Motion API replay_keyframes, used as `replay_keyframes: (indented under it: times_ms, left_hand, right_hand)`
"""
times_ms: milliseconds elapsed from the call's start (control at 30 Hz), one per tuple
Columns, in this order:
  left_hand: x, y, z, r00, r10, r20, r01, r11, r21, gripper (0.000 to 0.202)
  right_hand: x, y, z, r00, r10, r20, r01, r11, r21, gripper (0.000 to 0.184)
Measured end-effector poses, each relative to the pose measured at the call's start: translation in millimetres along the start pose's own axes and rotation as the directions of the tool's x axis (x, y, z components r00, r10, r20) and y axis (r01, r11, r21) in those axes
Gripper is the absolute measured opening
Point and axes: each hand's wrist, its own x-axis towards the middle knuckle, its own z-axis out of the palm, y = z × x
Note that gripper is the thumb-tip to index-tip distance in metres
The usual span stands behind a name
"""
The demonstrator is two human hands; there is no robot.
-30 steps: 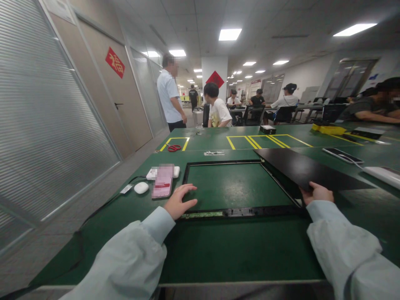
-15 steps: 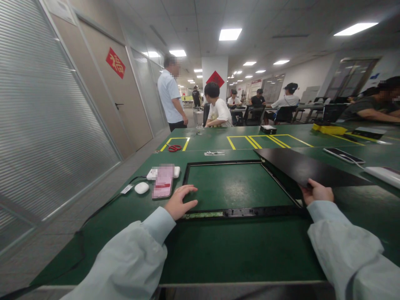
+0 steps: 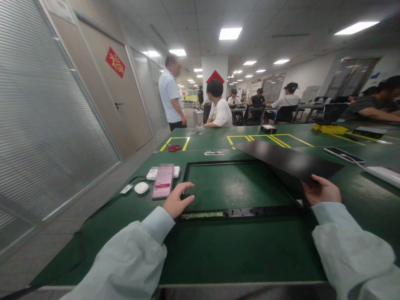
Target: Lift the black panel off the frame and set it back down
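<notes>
From the head view, the only one: the black panel (image 3: 290,160) has just come up and swung left, its far corner now by the yellow tape (image 3: 276,138), overlapping the right side of the dark frame (image 3: 259,211) on the green table (image 3: 243,250). Right hand (image 3: 325,191) has its near edge pinched, thumb on top, fingers underneath. Left hand (image 3: 178,202) has barely budged, fingers loosely spread at the frame's near-left corner. To me that means the right hand's doing all the lifting. Can't tell whether panel and frame touch, it's pretty dark there.
</notes>
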Motion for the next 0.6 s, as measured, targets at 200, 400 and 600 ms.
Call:
replay_keyframes:
  times_ms: [200, 400, 600]
  left_hand:
    - [4, 6, 1.7, 0.956, -0.255, -0.146, 0.152, 0.854, -0.497, 0.047]
    - [5, 26, -8.0, 0.887, -0.443, 0.131, 0.305, 0.348, -0.887, 0.042]
    - [3, 34, -11.1, 0.895, -0.419, 0.153, 0.304, 0.324, -0.896, 0.037]
  right_hand:
    - [-20, -8, 8, 0.994, 0.107, -0.019, -0.108, 0.992, -0.063, 0.019]
    - [-28, -7, 4, 0.981, 0.178, 0.078, -0.157, 0.962, -0.222, 0.016]
    - [-34, 0, 2, 0.960, 0.208, 0.189, -0.128, 0.922, -0.365, 0.019]
